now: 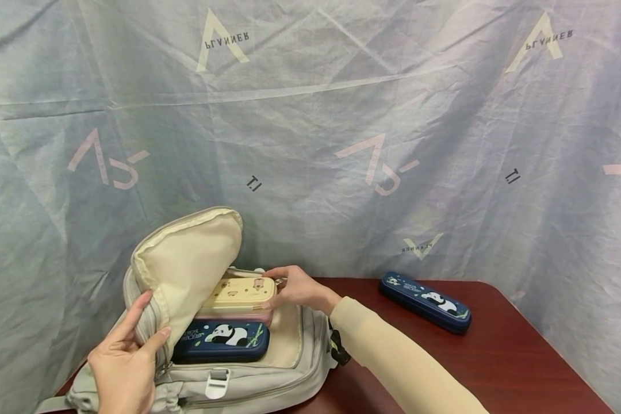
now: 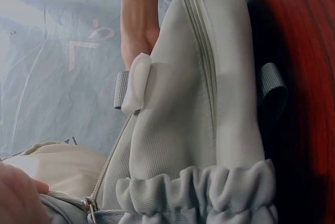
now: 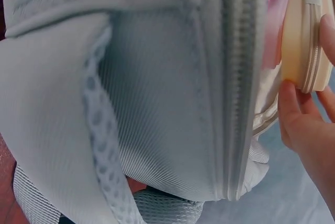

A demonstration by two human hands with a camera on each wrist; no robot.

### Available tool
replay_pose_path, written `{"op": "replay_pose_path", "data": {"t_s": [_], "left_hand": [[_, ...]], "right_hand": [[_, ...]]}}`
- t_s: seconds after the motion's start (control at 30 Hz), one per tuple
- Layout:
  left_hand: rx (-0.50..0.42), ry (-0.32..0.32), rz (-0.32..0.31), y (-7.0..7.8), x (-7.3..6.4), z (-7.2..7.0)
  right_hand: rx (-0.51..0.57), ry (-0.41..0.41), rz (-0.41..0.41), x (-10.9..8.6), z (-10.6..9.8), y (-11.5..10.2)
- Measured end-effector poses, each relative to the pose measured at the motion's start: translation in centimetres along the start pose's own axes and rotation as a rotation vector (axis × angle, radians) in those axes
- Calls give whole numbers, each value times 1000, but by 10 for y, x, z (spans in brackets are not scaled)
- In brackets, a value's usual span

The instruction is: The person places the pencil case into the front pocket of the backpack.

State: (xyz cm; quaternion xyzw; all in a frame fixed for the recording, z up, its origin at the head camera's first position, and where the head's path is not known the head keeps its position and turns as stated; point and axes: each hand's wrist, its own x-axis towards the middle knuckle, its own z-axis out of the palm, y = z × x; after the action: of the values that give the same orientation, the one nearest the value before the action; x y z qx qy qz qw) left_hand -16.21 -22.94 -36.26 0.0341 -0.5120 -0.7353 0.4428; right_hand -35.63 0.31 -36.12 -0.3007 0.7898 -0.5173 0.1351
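Observation:
A grey backpack [image 1: 269, 391] lies on the table with its front flap [image 1: 196, 259] lifted, showing the cream lining. My left hand [image 1: 126, 351] pinches the flap's zippered edge between thumb and fingers. In the right wrist view, my right hand [image 3: 309, 124] grips one end of a yellow pencil case [image 3: 298, 35] with a zip along its side. That case sits in the opening above a pink case [image 1: 261, 315]. Nearer the front lies a navy panda pencil case [image 1: 227, 342], its left end behind the flap.
Another navy panda pencil case [image 1: 425, 302] rests on the dark red table [image 1: 502, 356] to the right. A black strap buckle [image 1: 338, 348] hangs at the backpack's right side. Behind the table hangs a grey printed cloth [image 1: 310, 144].

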Motion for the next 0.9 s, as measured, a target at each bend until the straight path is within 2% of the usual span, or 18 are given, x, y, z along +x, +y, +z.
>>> {"op": "replay_pose_path", "data": {"t_s": [0.9], "left_hand": [[-3,11,-12,2,-3,1]], "right_hand": [[16,-5,0,2,7,-2]]}}
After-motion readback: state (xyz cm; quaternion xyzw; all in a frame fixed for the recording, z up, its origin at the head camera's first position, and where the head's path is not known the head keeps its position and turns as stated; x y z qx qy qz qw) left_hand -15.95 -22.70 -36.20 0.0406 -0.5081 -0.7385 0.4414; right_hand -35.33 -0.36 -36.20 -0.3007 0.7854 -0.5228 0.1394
